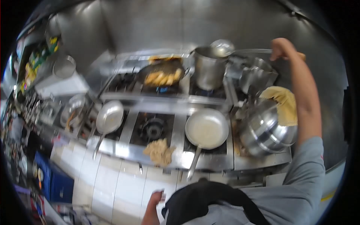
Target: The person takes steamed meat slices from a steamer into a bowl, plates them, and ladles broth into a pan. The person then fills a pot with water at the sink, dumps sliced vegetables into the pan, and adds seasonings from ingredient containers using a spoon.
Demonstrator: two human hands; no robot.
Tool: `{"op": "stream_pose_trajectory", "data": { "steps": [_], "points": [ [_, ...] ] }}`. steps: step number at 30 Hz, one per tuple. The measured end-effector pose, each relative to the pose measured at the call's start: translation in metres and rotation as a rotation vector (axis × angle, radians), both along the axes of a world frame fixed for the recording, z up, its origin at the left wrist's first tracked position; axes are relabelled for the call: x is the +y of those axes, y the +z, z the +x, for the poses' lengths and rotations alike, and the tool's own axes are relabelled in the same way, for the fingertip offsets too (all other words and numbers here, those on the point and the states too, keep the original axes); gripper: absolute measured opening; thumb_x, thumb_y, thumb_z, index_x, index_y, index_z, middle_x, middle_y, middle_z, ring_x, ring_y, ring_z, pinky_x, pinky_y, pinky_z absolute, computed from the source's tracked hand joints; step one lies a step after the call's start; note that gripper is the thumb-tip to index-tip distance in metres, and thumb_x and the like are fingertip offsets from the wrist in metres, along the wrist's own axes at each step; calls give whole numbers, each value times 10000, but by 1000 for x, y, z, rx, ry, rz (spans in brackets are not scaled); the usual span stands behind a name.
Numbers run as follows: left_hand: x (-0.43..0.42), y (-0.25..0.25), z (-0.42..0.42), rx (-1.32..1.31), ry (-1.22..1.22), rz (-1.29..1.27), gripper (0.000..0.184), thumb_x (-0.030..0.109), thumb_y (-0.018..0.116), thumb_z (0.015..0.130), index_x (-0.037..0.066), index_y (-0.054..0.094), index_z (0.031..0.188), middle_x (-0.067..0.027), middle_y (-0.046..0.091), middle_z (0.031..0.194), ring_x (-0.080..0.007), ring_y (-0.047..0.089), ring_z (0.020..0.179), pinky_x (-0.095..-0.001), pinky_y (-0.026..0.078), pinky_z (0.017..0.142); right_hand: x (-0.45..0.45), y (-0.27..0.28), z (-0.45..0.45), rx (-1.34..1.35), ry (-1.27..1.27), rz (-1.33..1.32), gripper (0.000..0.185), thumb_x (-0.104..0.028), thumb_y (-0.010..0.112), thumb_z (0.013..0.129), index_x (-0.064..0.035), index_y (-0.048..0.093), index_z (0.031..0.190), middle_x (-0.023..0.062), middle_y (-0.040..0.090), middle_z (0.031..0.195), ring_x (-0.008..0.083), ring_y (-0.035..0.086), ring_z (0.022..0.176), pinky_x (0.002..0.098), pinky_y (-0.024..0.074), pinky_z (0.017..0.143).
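Note:
My right hand (284, 48) is closed round the long handle of a ladle (222, 48), whose round bowl is over the rim of a tall steel pot (209, 71) at the back of the stove. The handle's wooden end sticks out past my fist. Low in the view, my left hand (157, 196) hangs in front of the stove, fingers loosely bent and apart, with nothing seen in it. A pan (207, 129) with a pale layer inside rests on the front right burner. Yellowish pieces lie in a dark pan (162, 75) at the back.
A crumpled cloth (160, 152) lies at the stove's front edge. Another pan (110, 117) is on the front left. Large steel bowls (262, 129) with a yellow cloth (283, 103) stand at the right, below a smaller pot (258, 75). Pan handles jut over the front edge.

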State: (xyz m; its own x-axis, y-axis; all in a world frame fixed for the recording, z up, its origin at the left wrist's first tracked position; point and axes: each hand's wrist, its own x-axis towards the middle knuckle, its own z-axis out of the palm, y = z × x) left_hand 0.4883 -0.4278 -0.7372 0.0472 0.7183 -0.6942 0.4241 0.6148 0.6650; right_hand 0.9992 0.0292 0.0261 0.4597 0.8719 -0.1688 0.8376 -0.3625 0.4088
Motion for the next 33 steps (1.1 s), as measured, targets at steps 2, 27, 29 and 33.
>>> {"op": "stream_pose_trajectory", "data": {
  "steps": [2,27,29,33],
  "points": [
    [21,18,22,-125,122,117,311,185,445,970,1,579,1183,-181,645,976,-269,656,825,-387,567,716,-28,-15,0,-38,107,6,318,-254,728,761,33,676,886,165,639,795,258,614,621,387,506,523],
    [92,225,203,-1103,202,-98,412,450,428,996,103,519,1199,-36,550,705,-117,454,548,-267,373,511,-359,-544,-13,769,-198,652,182,-153,597,784,-77,550,942,174,663,841,393,649,844,499,502,743],
    [66,232,209,-1128,256,-132,450,478,409,995,96,527,1201,-50,586,753,-125,502,584,-270,412,532,-402,-561,-10,848,-216,715,158,-146,617,789,-99,546,922,178,648,823,410,632,805,517,481,705],
    [-12,118,171,-865,438,-410,459,476,462,966,68,555,1156,-58,615,837,-148,542,656,-308,438,550,-527,-554,8,1042,-237,700,104,-108,584,807,-74,541,894,177,634,782,406,621,781,512,470,697]
  ]
}}
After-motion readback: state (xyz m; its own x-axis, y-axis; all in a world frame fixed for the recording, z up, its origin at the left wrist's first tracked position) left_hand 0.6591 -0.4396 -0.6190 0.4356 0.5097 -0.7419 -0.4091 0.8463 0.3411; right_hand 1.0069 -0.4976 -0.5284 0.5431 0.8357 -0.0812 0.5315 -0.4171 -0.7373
